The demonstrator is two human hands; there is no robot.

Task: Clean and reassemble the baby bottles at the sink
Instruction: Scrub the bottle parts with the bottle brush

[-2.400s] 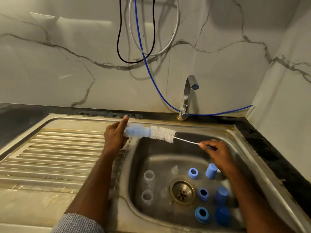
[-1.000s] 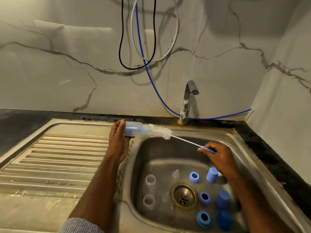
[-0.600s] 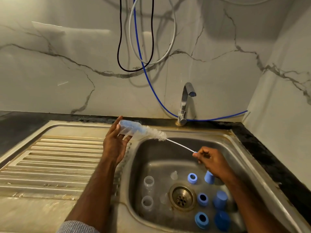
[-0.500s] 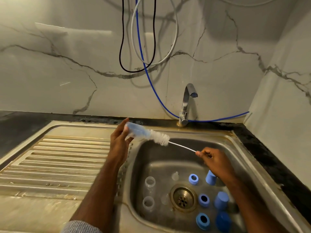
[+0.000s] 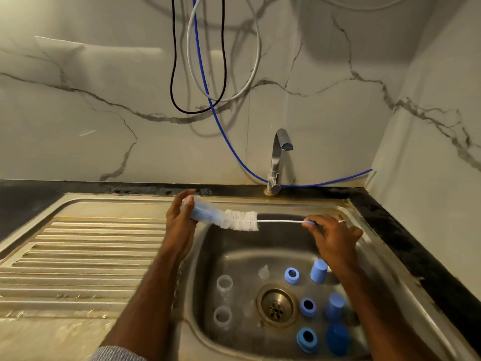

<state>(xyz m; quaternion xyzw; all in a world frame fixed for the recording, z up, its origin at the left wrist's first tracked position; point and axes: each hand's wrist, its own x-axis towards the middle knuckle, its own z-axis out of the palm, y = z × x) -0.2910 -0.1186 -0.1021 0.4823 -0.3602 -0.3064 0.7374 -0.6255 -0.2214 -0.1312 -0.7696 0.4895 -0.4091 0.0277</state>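
A steel sink [image 5: 377,259] fills the lower half of the frame, its ribbed draining board [image 5: 78,256] stretching to the left and a dark bench [image 5: 406,230] edging it at right and behind. A tap [image 5: 278,157] stands at the back rim in the centre, with black, white and blue hoses [image 5: 208,87] hanging down the marble wall above. Over the basin's upper left corner the left hand [image 5: 179,225] has its grip curled round a clear baby bottle [image 5: 205,212] held nearly level. The white bristles of a bottle brush [image 5: 242,220] sit half inside the bottle's mouth, and the right hand [image 5: 333,238] pinches the brush's blue handle end at centre right. On the basin floor lie two clear bottles [image 5: 223,282] at left, blue rings [image 5: 291,276] and blue caps [image 5: 318,270] (all around the drain [image 5: 277,306]) at lower right.
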